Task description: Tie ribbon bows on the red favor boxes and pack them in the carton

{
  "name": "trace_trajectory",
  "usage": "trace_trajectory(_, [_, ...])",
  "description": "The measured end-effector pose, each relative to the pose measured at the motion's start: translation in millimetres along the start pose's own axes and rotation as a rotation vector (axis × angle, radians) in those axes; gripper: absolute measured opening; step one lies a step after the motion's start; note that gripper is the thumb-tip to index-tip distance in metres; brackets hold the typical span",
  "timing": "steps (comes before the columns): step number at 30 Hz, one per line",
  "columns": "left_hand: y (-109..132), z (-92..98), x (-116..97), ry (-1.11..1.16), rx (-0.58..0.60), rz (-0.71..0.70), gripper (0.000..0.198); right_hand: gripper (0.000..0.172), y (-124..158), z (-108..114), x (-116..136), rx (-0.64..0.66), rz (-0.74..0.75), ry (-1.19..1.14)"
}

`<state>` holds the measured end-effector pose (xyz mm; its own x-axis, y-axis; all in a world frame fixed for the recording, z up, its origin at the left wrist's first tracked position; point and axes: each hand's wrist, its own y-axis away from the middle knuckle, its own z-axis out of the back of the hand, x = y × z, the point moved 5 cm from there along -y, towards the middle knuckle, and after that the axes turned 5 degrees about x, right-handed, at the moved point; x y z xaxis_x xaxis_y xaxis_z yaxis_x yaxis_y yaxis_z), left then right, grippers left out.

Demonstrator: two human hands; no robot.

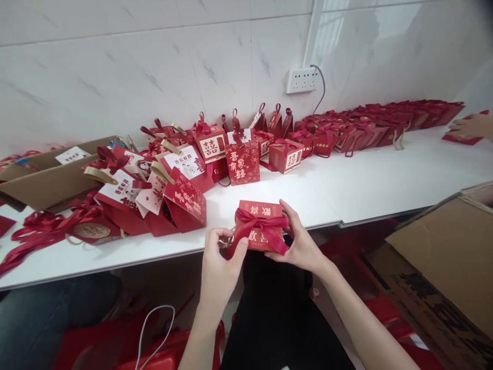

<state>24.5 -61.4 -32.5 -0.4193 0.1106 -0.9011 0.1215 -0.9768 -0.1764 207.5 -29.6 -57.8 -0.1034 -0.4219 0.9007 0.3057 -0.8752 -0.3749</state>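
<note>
So the person in front of me has a red gift box up at the front edge of the desk, right in front of their body — my guess is that spot keeps it within easy reach of both arms. Left hand is clamped on the near left corner, thumb over the front, and right hand is gripping the right side. Looks like a hold from both ends so the bow of red ribbon stays uncovered (can't tell if the box rests on the desk or is slightly lifted).

Which way it points: bow side up and toward the person, ribbon running side to side. The near lettering reads upright for them, the far lettering is upside down. Long axis? Honestly it looks close to square from here, so I won't call it.

Behind it there's a cluster of red boxes, with a long row of ribboned boxes against the wall — probably stacked back there to leave working room. Another person's hand is at the far right.
</note>
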Motion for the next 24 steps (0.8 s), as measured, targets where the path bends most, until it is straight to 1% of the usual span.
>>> trace_trajectory(2, [4,4.3,-2,-0.011,-0.006,0.005,0.02,0.107,2,2,-2,-0.024,-0.019,0.007])
trace_trajectory(5, [9,5.1,-2,-0.034,0.044,0.041,0.023,0.107,5,7,-3,-0.055,-0.022,0.02])
trace_trajectory(11, [18,-8.5,5,-0.018,0.232,0.112,0.028,0.107,11,16,-1,-0.097,-0.003,0.029])
trace_trajectory(15, [23,-15.2,10,-0.022,0.344,0.14,0.029,0.106,18,30,1,-0.201,-0.036,-0.009])
trace_trajectory(17, [25,-20.2,11,-0.043,0.409,0.147,0.029,0.1,24,43,2,-0.3,-0.078,-0.113])
trace_trajectory(18, [27,-24.1,12,-0.056,0.448,0.152,0.029,0.094,28,50,2,-0.354,-0.116,-0.196])
trace_trajectory(20, [30,-35.7,13,-0.088,0.533,0.152,0.028,0.076,38,64,2,-0.464,-0.225,-0.388])
trace_trajectory(22, [34,-52.9,11,-0.116,0.637,0.129,0.028,0.062,48,74,6,-0.529,-0.323,-0.568])
trace_trajectory(24, [40,-75.0,7,-0.127,0.773,0.083,0.026,0.059,57,81,15,-0.531,-0.342,-0.715])
